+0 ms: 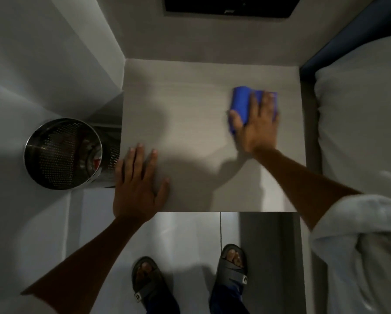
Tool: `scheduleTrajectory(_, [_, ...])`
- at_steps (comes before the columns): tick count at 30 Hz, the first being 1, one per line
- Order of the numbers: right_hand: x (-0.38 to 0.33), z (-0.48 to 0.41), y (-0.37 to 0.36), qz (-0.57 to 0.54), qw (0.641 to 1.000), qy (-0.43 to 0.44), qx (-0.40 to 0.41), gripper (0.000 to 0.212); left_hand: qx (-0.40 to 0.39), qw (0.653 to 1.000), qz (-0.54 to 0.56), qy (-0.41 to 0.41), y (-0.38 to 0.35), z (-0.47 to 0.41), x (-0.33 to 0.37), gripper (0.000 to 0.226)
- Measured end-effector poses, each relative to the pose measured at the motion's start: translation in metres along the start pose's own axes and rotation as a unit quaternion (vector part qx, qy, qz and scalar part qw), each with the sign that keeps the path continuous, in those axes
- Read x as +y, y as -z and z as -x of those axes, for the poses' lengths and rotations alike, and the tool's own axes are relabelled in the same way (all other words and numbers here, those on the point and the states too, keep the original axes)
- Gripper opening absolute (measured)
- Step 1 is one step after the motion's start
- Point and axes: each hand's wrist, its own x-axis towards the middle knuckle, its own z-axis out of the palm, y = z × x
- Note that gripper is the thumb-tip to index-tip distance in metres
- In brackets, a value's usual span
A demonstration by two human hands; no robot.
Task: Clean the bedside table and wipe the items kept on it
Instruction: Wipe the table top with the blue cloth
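Fingers of the right hand lie flat, pressing one blue cloth onto the bedside worktop near its bed-side edge; the left hand, spread and empty, braces the front corner. A hard sweep could bunch the cloth. One perforated steel bin stands beside.

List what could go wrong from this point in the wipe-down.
1. The right hand presses the blue cloth near the tabletop's right edge, beside the pillow; a wide stroke might smear dirt onto the bedding.
2. The left hand rests flat on the front left corner, so that patch could go unwiped.
3. Dust swept left may miss the steel bin and land on the floor.
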Motion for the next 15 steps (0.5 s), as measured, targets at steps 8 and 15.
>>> scheduleTrajectory(8, [0.001, -0.063, 0.013, 0.014, 0.991, -0.134, 0.007, 0.078, -0.040, 0.999, 0.000, 0.014, 0.000, -0.001, -0.001, 0.078])
scheduleTrajectory(15, [-0.137, -0.048, -0.020, 0.024, 0.996, 0.058, -0.061, 0.073, -0.027, 1.000, 0.006, 0.005, -0.005, 0.000, -0.002, 0.077])
